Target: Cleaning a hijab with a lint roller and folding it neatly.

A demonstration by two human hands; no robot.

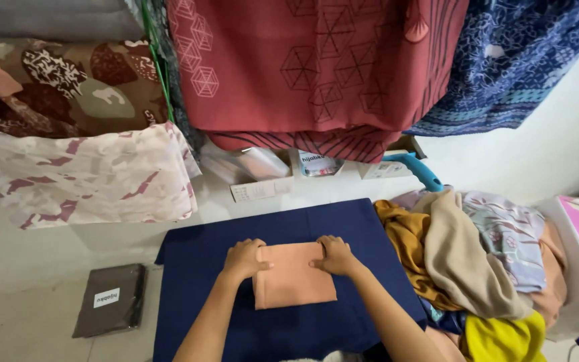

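A folded peach cloth [294, 281] lies in a small rectangle on a dark blue cloth [196, 268] spread over the floor. My left hand [243, 259] presses on the fold's upper left corner, fingers curled over its edge. My right hand [334, 255] rests on the upper right corner, fingers bent onto the cloth. Both forearms reach in from the bottom of the view.
A heap of loose cloths [470, 261] in mustard, beige, floral and yellow lies to the right. A dark flat packet [110, 299] sits on the floor at the left. Patterned fabrics [316, 67] hang above. A teal-handled iron [417, 169], small boxes [261, 190] and plastic packets line the wall.
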